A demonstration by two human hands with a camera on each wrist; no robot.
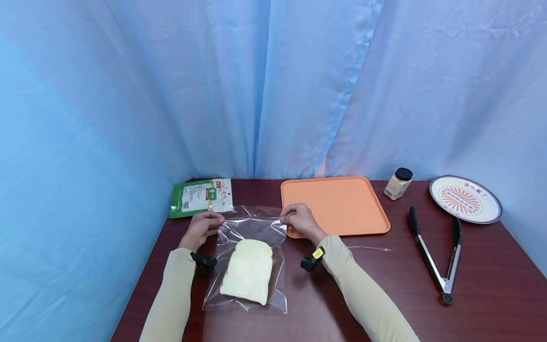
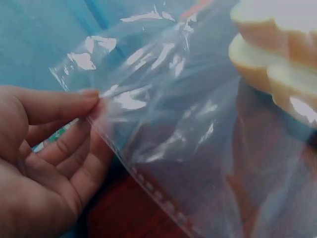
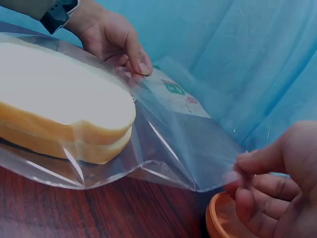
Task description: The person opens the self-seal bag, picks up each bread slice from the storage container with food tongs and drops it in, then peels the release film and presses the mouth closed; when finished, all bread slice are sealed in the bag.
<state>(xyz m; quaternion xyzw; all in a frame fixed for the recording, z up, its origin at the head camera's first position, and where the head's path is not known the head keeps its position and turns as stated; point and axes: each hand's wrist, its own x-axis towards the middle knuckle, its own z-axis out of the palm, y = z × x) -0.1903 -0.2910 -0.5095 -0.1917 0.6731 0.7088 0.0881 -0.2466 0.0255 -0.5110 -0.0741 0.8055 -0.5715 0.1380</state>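
Observation:
A clear plastic bag [image 1: 252, 228] holds slices of bread [image 1: 249, 270], two of them stacked in the right wrist view, where the bread [image 3: 64, 94] shows pale faces and a tan crust. My left hand [image 1: 202, 229] pinches the bag's upper left edge between thumb and fingers. At the upper right edge, my right hand [image 1: 301, 221] pinches the film the same way. The left wrist view shows the left hand [image 2: 59, 139] with the film [image 2: 153, 104] stretched away from its fingertips toward the bread.
A green and white packet [image 1: 198, 197] lies behind my left hand. An orange tray [image 1: 337, 204] is just past my right hand. Farther right are a black-lidded jar [image 1: 398, 184], open tongs [image 1: 431, 266] and a patterned plate [image 1: 466, 199]. A thin clear strip [image 1: 369, 248] lies before the tray.

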